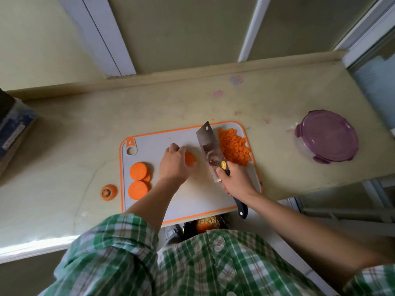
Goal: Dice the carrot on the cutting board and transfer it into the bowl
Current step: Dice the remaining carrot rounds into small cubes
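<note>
One clear bowl [299, 144] stands at the right of the frame on the counter [85, 129], well apart from the cutting board [188, 193], and its purple lid [327, 135] is on, so what is inside cannot be told. Below the counter's near edge, at lower centre, one dark container [189, 228] shows orange and pale scraps. On the one grey, orange-rimmed board, a single heap of diced carrot [234, 149] lies in the upper right corner. Two thick carrot rounds [140, 170] lie at the board's left side, one below the other, with the edge of a thinner slice between them. One carrot top [109, 192] sits on the counter just left of the board. The left hand [174, 165] holds one more carrot piece [190, 159] mid-board with curled fingers. The right hand [237, 180] is wrapped around the black handle of one cleaver [210, 152], whose blade lies between that piece and the heap
</note>
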Demonstrator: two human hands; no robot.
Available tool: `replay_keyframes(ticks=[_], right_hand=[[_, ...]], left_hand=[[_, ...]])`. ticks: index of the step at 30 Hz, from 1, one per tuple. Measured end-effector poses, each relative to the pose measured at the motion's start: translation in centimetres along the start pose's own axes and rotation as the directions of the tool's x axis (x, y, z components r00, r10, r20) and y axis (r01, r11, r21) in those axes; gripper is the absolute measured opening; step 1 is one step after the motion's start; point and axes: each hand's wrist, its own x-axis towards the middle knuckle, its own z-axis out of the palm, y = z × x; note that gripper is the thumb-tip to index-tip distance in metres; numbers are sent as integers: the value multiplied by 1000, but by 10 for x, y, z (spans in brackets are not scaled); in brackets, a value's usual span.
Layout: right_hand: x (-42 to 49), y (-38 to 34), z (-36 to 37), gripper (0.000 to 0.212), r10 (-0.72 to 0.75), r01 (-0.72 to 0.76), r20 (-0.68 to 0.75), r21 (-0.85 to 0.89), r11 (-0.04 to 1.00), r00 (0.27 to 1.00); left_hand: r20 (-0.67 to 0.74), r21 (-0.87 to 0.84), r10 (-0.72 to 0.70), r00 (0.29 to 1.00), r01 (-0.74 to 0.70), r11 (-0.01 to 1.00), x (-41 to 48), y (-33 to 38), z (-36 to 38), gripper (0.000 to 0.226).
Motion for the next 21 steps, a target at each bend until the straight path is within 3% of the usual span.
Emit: replay_keyframes(ticks=[4,10,13,16,18,21], right_hand=[[3,2,1,28,-46,47,5,-88,995,999],[1,4,-4,39,-98,98,14,-246,964,995],[-2,6,-7,32,-105,108,28,-338,935,994],[-7,9,-6,26,-120,132,53,-383,914,991],[-10,10,-3,25,-151,161,56,-399,903,987],[-13,10,2,22,-191,197,58,-420,886,980]], left_hand=[[4,53,32,999,-32,998,0,-1,7,56],[49,-2,87,995,-87,996,-12,13,16,53],[43,-14,122,992,-122,992,-17,20,20,54],[-10,-28,11,1000,-11,1000,-22,18,19,49],[-22,-146,-120,993,116,982,-27,17,18,42],[-6,-264,-209,978,200,944,-30,18,19,37]])
